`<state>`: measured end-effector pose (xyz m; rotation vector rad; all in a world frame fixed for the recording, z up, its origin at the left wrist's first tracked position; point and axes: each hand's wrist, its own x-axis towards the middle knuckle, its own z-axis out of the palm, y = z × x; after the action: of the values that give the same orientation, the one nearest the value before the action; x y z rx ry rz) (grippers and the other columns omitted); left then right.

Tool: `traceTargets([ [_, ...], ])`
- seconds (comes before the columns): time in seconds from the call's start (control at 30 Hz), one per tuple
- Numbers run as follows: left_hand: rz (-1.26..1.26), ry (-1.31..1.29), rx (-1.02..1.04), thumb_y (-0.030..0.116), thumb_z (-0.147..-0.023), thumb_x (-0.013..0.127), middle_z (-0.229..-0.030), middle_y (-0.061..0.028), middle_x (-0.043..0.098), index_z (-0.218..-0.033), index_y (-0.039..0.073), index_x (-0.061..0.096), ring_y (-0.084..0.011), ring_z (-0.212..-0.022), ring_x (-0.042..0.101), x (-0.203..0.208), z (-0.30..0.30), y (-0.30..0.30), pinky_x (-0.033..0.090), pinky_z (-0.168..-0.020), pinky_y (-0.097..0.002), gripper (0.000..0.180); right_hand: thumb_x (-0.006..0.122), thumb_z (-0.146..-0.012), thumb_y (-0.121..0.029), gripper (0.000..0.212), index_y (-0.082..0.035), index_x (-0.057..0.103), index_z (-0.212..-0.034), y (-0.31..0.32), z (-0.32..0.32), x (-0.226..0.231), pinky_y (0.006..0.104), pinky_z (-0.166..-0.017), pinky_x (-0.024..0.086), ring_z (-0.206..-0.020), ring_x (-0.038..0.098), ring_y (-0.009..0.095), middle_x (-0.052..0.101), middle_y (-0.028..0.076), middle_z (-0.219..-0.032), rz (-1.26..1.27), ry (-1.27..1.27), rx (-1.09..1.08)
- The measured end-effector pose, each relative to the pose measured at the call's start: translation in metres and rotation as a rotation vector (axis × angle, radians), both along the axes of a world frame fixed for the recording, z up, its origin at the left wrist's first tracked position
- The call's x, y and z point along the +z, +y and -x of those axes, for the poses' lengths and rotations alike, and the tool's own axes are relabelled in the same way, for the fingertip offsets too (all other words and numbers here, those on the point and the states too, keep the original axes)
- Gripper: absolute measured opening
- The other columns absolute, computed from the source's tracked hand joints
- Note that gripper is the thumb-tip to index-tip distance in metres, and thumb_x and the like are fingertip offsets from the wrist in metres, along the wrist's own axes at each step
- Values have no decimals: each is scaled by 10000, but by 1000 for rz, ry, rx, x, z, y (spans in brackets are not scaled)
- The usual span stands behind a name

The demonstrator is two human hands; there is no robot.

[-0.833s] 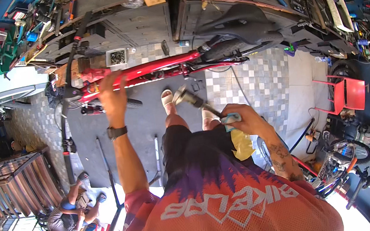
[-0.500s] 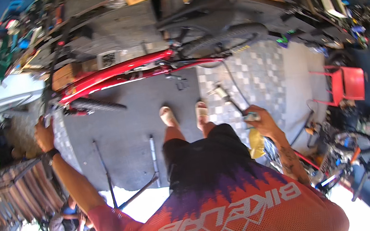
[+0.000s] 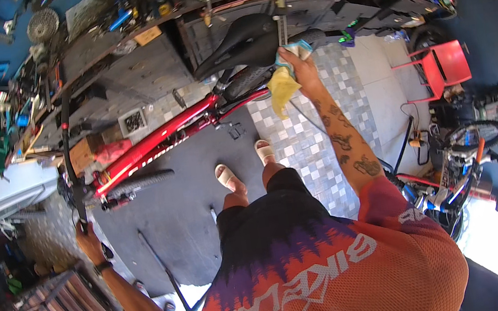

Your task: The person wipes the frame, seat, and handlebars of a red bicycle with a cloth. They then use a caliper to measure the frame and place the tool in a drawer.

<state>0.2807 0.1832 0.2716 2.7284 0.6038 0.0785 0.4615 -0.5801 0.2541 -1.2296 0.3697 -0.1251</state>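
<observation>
- My left hand is now wrapped around the black handlebar at the front of the red bike (less than a second ago it was up on the frame, then swung out to the side).
- My right hand has moved up from down by my hip to the back of the bike, right by the black saddle. It's closed on a yellow rag plus a metal tool whose shaft sticks up out of my fist.
- So I'd say I've gone from standing back to steadying the front while I get at the seat area.
- The bike sits across the grey floor mat in front of my sandals, just below the cluttered table.
- Hard to tell: what kind of tool it is, or whether its tip is actually touching anything; my fingers hide most of it. The rear wheel is mostly buried behind the saddle.
</observation>
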Motion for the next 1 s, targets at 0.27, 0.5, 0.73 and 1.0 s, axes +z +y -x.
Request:
traceTargets([
  [0.27, 89, 22, 50, 193, -932, 673, -1016, -233, 735, -1327, -34, 633, -387, -864, 698, 5, 55, -75, 522, -774, -465, 458, 790, -904, -228, 234, -104, 648, -1042, -25, -4, 30, 297, -632, 508, -743, 633, 115, 644, -3, -876, -65, -30, -106],
  [0.5, 100, 140, 97, 249, -957, 689, -1217, -270, 698, -1364, -24, 618, -406, -1024, 696, 17, 71, -148, 525, -859, -460, 495, 800, -884, -200, 264, -75, 643, -1057, -75, 6, 42, 297, -633, 520, -752, 644, 134, 654, 16, -898, -29, -12, -178],
  [0.73, 105, 61, 50, 250, -963, 679, -1198, -266, 703, -1373, -49, 599, -383, -1025, 701, 30, 59, -209, 526, -873, -451, 514, 795, -886, -200, 292, -73, 629, -1090, -136, 8, 41, 299, -630, 522, -755, 645, 146, 656, 34, -918, -71, 97, -163],
  [1.0, 98, 74, 13, 200, -936, 708, -1118, -243, 730, -1356, 5, 638, -391, -948, 714, 36, 25, -244, 535, -839, -470, 468, 767, -901, -223, 292, -46, 670, -1112, -172, -15, 29, 334, -690, 546, -805, 670, 189, 660, 57, -961, -56, 158, -205],
])
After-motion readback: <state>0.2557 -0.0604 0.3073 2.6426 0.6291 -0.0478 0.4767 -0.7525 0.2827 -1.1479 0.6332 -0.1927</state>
